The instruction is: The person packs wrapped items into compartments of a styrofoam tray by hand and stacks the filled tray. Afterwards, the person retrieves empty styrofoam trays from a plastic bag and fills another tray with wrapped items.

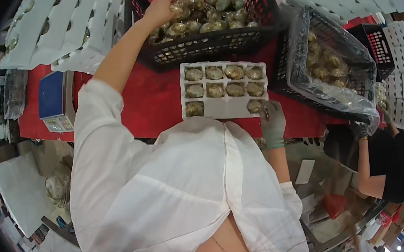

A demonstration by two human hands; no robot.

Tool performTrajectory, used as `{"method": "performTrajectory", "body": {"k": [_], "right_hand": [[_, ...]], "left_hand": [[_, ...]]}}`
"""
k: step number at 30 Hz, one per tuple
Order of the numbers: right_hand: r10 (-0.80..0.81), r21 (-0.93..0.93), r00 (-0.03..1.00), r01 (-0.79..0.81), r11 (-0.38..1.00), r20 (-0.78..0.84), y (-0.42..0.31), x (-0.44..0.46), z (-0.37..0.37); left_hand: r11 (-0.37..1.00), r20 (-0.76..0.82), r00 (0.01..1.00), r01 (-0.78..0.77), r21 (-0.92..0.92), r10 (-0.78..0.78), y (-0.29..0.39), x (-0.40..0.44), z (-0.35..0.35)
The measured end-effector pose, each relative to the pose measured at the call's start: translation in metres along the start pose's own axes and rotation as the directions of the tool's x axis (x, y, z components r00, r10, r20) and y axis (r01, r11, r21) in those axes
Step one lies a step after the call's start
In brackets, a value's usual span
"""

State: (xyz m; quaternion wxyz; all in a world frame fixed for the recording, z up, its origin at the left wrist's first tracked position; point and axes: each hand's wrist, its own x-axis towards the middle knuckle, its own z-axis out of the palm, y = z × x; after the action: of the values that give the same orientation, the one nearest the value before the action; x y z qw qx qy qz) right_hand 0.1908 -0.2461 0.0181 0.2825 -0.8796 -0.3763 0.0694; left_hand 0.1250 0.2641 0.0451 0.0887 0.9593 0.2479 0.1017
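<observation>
Workroom; red-covered table. White tray at near edge, mottled oval items seated in pockets. Step, apparently: tray filling; next move calls for gentle seating. Right hand, gloved, at lower-right item; grip unclear. Left hand in black crate; grip unclear. Outward: plastic-lined crate, scale, stacked white trays, person in black.

This is a packing workshop: perforated black plastic crates line the far edge of a red-covered table, stacked white trays crowd its far left corner, a digital scale sits near its near left corner, and a co-worker stands off its right end.
</observation>
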Motion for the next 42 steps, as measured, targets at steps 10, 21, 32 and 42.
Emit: {"method": "performTrajectory", "body": {"k": [10,21,32,42], "right_hand": [[0.073,-0.019,0.99,-0.071,0.997,0.121,0.015,-0.035,-0.002],[0.108,0.01,0.983,-0.111,0.994,0.147,-0.011,-0.02,-0.019],[0.007,0.942,0.985,-0.164,0.293,0.17,-0.145,0.051,-0.042],[-0.028,0.748,0.994,-0.063,0.661,0.109,-0.123,0.041,-0.042]], "left_hand": [[0.971,0.277,0.948,0.097,0.221,-0.157,-0.003,0.03,0.022],[0.645,0.172,0.978,0.055,-0.762,0.12,0.042,-0.009,-0.068],[0.216,0.061,0.959,0.0,-0.976,0.278,0.196,-0.158,-0.084],[-0.222,0.374,0.92,0.391,-0.893,0.116,0.201,-0.206,-0.03]]}}
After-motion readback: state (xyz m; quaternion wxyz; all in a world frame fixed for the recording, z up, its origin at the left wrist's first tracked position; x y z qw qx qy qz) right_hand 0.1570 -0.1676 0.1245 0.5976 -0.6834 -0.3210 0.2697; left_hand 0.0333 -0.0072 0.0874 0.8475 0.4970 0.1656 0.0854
